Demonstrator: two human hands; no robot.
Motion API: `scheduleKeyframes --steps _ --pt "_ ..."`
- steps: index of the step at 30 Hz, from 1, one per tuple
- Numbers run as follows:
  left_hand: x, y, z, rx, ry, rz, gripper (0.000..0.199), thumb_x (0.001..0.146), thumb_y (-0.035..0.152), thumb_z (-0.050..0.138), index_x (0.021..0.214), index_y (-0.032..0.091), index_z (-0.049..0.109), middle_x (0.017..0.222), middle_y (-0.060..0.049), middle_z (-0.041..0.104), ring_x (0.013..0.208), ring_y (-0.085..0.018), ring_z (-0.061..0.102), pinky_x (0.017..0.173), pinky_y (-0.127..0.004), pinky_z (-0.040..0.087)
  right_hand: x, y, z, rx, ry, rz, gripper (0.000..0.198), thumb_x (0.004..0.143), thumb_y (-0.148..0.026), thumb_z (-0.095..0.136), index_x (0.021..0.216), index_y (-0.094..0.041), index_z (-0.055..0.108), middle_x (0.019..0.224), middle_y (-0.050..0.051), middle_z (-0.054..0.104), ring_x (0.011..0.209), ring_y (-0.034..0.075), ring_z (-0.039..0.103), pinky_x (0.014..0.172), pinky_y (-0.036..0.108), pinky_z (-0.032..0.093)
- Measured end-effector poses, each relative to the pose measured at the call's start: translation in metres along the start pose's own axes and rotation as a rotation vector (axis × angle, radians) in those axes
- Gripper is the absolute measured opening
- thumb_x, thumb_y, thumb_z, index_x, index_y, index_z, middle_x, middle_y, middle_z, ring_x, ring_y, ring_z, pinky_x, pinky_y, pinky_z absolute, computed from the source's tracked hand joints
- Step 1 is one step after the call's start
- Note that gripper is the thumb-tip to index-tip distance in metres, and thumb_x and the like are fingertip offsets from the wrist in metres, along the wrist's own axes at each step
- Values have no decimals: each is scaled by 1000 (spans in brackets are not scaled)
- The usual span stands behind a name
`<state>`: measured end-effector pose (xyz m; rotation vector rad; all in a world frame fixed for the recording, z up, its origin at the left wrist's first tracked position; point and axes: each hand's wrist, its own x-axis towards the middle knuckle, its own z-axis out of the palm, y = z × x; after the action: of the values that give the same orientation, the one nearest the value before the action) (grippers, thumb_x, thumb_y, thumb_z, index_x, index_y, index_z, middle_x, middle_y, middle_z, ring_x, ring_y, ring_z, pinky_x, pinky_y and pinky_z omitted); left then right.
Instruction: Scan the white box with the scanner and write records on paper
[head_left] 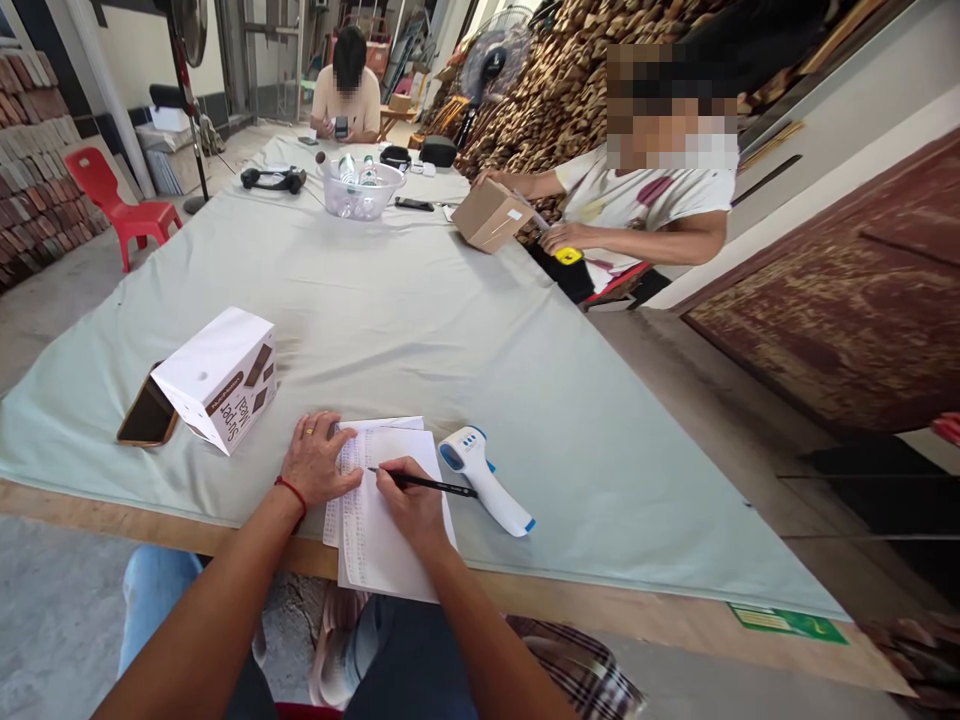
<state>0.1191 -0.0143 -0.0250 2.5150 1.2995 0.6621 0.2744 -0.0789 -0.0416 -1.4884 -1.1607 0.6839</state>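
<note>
My right hand [411, 505] grips a black pen [435, 485], its tip on a white sheet of paper [379, 545] printed with rows. My left hand [319, 462], with a ring and a red wrist cord, lies flat on the paper's left edge and holds it down. The sheets hang a little over the table's front edge. A white and blue infrared thermometer [484, 478] lies just right of the pen. A white carton [219, 378] stands to the left, with a phone [146, 418] beside it.
A pale green cloth [420, 320] covers the long table. A person at the right holds a cardboard box [491, 213]. A bowl of bottles [361, 190] and headphones [274, 178] sit at the far end, where another person is seated. A red chair [116, 205] stands left.
</note>
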Motion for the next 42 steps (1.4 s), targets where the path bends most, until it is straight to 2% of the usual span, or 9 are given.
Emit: scheduleKeyframes --steps 12,24,32,42 --pt "0 1 -2 7 -7 -1 47 67 36 72 110 21 62 127 -12 51 125 -32 43 113 -51 25 0 2 1 -2 -21 4 20 70 -39 58 67 -20 61 62 3 64 59 18 57 58 31 48" --pt "-1 1 0 -4 6 -5 46 67 37 72 110 26 61 128 -10 51 125 -32 43 113 -52 25 0 4 2 -3 -11 -4 18 70 -38 58 67 -21 59 61 2 63 57 17 55 57 29 47" --pt "-1 1 0 1 3 -7 46 67 36 72 110 23 61 127 -11 51 124 -32 43 113 -51 25 0 1 2 3 -26 17 16 68 -36 57 66 -20 58 60 1 62 57 17 55 58 31 47" --pt "-1 1 0 -8 6 -6 46 67 35 71 111 25 60 128 -10 51 125 -31 43 113 -52 26 0 2 0 -29 -18 -7 16 70 -36 56 67 -21 60 61 2 63 58 17 55 58 30 47"
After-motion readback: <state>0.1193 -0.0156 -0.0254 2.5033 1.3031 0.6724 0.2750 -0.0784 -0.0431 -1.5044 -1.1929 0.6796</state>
